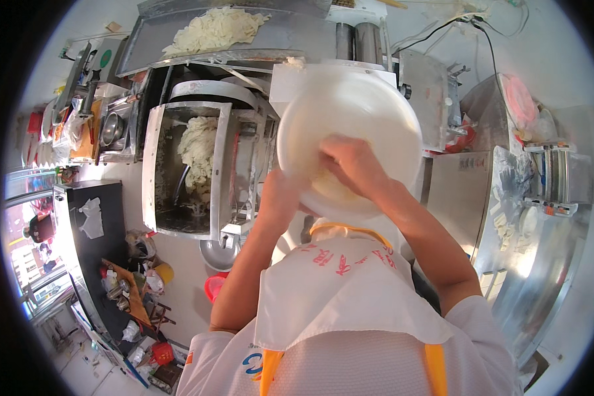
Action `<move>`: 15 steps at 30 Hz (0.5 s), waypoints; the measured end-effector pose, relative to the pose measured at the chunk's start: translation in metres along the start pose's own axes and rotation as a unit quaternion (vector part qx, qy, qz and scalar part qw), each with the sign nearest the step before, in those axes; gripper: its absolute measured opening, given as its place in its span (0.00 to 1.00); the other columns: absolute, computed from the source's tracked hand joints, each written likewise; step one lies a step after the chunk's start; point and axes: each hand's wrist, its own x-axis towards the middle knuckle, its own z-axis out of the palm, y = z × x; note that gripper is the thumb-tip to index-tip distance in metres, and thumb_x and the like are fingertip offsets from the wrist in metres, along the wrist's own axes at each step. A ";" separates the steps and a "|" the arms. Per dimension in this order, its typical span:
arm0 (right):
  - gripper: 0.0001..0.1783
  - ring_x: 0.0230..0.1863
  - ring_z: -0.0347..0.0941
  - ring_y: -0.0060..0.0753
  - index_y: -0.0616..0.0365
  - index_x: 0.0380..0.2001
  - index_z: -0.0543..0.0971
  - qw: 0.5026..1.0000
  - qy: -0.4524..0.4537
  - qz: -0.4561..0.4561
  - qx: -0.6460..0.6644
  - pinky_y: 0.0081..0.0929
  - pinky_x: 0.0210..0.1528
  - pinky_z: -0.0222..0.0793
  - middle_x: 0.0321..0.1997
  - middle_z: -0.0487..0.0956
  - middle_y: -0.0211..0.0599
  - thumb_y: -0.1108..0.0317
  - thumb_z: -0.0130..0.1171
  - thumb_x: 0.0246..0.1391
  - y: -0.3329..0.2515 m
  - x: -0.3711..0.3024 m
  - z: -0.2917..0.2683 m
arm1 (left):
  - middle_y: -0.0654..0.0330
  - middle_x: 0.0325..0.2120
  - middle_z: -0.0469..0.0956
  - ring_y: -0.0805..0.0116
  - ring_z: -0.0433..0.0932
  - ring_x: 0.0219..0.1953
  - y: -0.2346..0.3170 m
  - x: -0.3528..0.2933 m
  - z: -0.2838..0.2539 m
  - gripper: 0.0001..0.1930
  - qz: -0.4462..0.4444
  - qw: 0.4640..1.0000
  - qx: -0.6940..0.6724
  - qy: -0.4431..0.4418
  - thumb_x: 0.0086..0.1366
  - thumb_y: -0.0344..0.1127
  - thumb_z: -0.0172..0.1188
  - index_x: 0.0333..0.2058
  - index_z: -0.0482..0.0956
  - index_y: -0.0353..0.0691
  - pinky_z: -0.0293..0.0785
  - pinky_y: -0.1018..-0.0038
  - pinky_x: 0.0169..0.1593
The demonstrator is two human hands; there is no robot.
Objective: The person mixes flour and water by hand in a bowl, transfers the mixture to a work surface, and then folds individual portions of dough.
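In front of my chest is a large white basin (396,112), its mouth turned up toward me. My left hand (278,198), a little blurred, is closed on the basin's left rim. Inside the basin, my right hand (348,162) reaches down with its fingers curled together. Whatever lies between those fingers is hidden. Pale yellowish stuff (333,187) sits at the bottom near the hand; I cannot make out what it is.
Left of the basin stands a metal mixing machine (226,171) with pale dough (199,152) in its trough. More dough pieces (214,32) are heaped on a metal tray (145,49) behind it. A steel bowl (221,254) sits below. A metal worktop (541,284) runs along the right.
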 end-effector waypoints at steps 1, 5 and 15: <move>0.14 0.39 0.80 0.49 0.58 0.41 0.83 0.999 0.038 0.018 -0.006 0.38 0.44 0.77 0.37 0.83 0.41 0.78 0.72 0.50 0.000 0.008 -0.003 | 0.45 0.41 0.85 0.50 0.88 0.38 0.000 -0.001 0.002 0.20 0.001 1.000 0.002 0.003 0.63 0.29 0.55 0.49 0.80 0.19 0.91 0.57 0.33; 0.11 0.44 0.79 0.49 0.59 0.40 0.84 0.982 0.178 0.030 -0.063 0.39 0.47 0.80 0.42 0.83 0.42 0.77 0.70 0.53 -0.003 0.019 -0.019 | 0.45 0.40 0.85 0.51 0.88 0.37 0.004 -0.004 0.009 0.19 0.012 1.000 0.010 0.008 0.63 0.29 0.56 0.49 0.80 0.20 0.91 0.57 0.33; 0.14 0.48 0.80 0.52 0.59 0.45 0.85 0.993 -0.036 -0.052 -0.097 0.46 0.51 0.77 0.47 0.82 0.42 0.78 0.68 0.54 -0.005 -0.025 -0.031 | 0.46 0.38 0.84 0.51 0.88 0.36 0.012 -0.006 0.017 0.18 0.017 0.999 -0.008 0.036 0.62 0.29 0.56 0.47 0.81 0.21 0.91 0.57 0.32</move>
